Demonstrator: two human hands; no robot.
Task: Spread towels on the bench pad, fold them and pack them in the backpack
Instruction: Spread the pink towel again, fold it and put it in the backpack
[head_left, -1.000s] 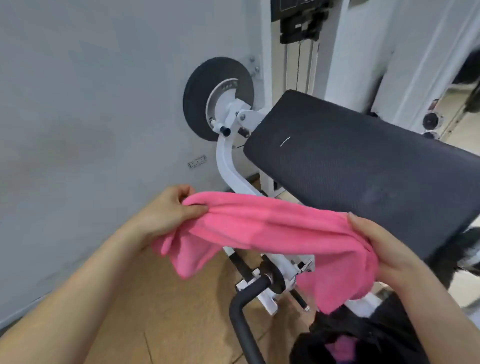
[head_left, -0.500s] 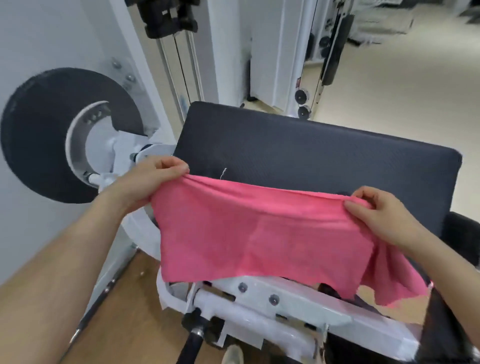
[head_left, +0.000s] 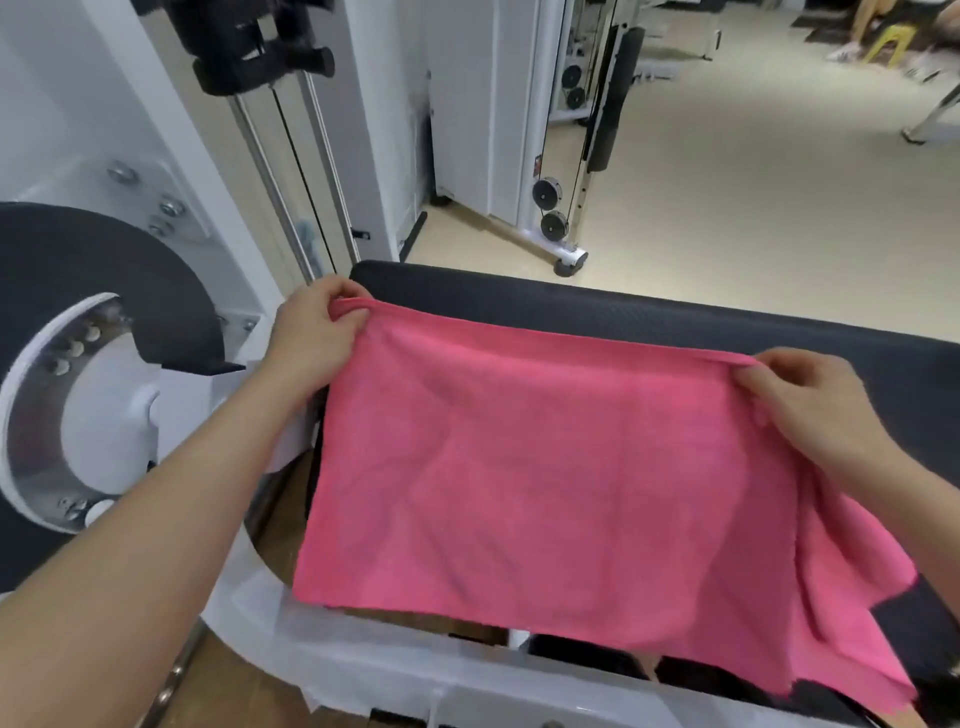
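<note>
This is a gym. A black padded bench pad (head_left: 649, 317) sits on a white machine frame (head_left: 363, 670), with a pulley-and-cable station (head_left: 558, 208) at 12 o'clock and what looks like a weight disc (head_left: 130, 270) at 9 o'clock.

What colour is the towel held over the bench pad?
Plain pink, no pattern. The towel shows best in the head view.

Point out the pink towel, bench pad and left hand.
pink towel (head_left: 545, 467), head view, middle of the cloth
bench pad (head_left: 571, 306), head view, bare far edge
left hand (head_left: 311, 338), head view, back of hand
</note>
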